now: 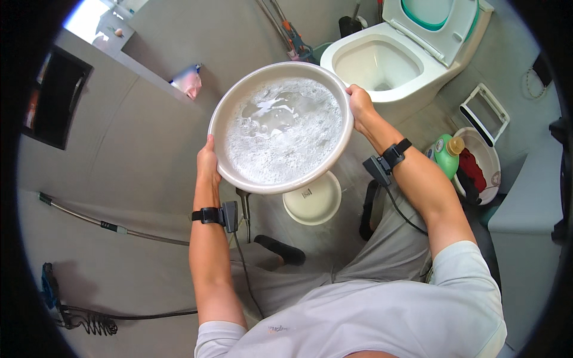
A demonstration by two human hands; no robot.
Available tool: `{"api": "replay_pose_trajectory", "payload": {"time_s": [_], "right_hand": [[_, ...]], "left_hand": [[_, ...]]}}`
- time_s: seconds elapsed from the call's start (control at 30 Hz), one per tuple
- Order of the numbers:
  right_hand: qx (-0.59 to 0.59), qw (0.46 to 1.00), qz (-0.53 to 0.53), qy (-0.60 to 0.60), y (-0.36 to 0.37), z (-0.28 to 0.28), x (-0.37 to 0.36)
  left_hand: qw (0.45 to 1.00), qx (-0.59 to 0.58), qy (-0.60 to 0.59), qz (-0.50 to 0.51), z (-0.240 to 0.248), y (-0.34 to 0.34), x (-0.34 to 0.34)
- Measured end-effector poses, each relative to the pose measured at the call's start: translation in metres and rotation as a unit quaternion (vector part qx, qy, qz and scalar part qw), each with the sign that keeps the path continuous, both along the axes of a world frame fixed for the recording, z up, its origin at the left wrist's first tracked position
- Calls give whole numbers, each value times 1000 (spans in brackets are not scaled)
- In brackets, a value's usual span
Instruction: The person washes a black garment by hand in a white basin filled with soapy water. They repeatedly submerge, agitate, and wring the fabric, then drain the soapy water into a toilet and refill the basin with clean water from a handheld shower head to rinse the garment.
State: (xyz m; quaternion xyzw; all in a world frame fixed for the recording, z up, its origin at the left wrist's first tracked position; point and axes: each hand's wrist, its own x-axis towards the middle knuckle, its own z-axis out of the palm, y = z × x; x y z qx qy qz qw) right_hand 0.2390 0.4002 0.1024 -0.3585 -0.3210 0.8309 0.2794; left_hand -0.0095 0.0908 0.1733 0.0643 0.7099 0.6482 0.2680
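Holding: the left hand (pixel 208 160) and right hand (pixel 360 107) carry a large pale basin (pixel 262 188) between them, gripping opposite sides.
Left hand: closed on the near-left rim, thumb at the edge; the other fingers are mostly hidden, presumably underneath to take the weight.
Right hand: closed on the far-right rim, farther from the body than the left; this diagonal grip probably balances the load.
Suds: white foam (pixel 286 156) covers most of the liquid between the hands, a likely reason for using two hands; whether the basin tilts is hard to tell.
Cream tub: a smaller round tub (pixel 319 210) shows below and between the hands, apart from both.
Toilet: the open toilet (pixel 413 85) stands just beyond the right hand, its lid raised.
Laundry: a green bottle (pixel 444 158) and a tub (pixel 493 161) with red cloth (pixel 471 169) sit right of the right hand, seemingly set aside to leave the floor between the feet free.
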Motion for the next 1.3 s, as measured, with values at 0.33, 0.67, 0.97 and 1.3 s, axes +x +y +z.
{"api": "replay_pose_trajectory", "payload": {"time_s": [0.33, 0.67, 0.97, 1.3], "right_hand": [[38, 992, -23, 122, 9, 5, 13], [-8, 986, -79, 148, 16, 8, 31], [-44, 974, -142, 169, 28, -7, 42], [-72, 974, -158, 144, 35, -8, 44]], "left_hand": [[1000, -3, 5, -29, 18, 25, -7], [995, -30, 86, -30, 54, 62, 12], [996, -56, 26, -65, 67, 86, -4], [988, -86, 61, -109, 87, 115, 0]]}}
